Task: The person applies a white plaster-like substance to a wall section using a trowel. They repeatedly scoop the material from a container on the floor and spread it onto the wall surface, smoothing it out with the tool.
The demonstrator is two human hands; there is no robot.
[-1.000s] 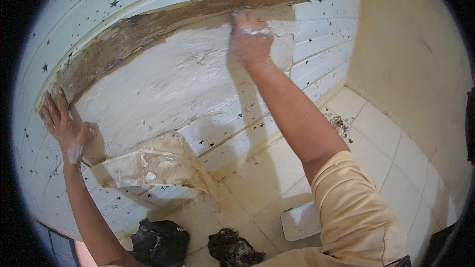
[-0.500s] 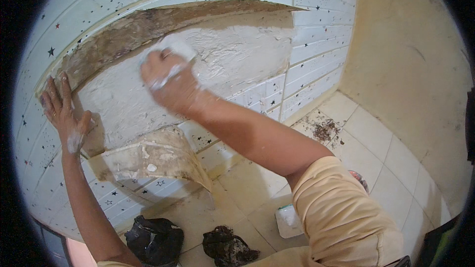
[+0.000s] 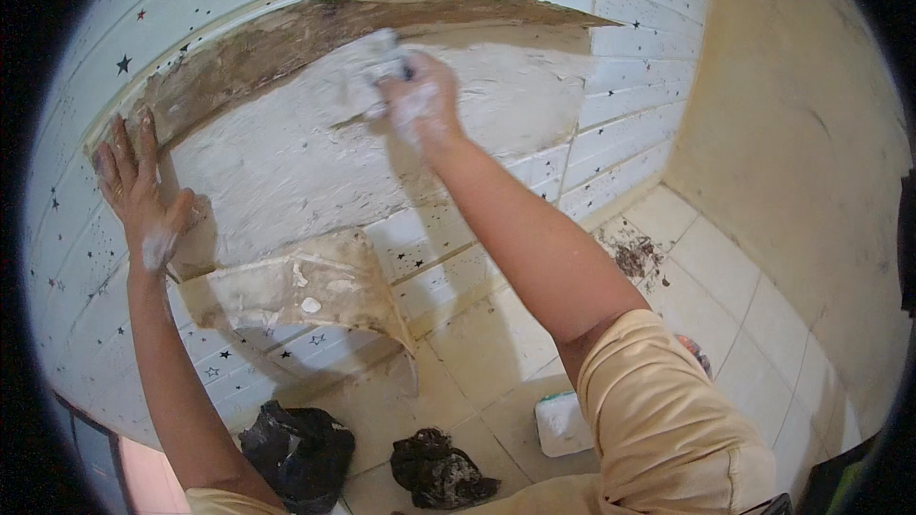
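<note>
I judge white patch [image 3: 515, 91] mostly coated, ridges [image 3: 291, 148] unsmoothed; right hand [image 3: 426, 107] clamped on blurred tool [image 3: 384, 59], left hand [image 3: 145, 193] spread at flap [image 3: 229, 74]

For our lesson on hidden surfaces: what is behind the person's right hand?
White-coated wall shows around the right hand and its blurred, whitish tool; the part behind them is covered and cannot be seen.

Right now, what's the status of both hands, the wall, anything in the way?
Left grip spread, at left end of peeled covering. Right grip closed around blurred pale tool, at rough white patch. Possible obstruction: peeled covering curling along patch's top.
</note>
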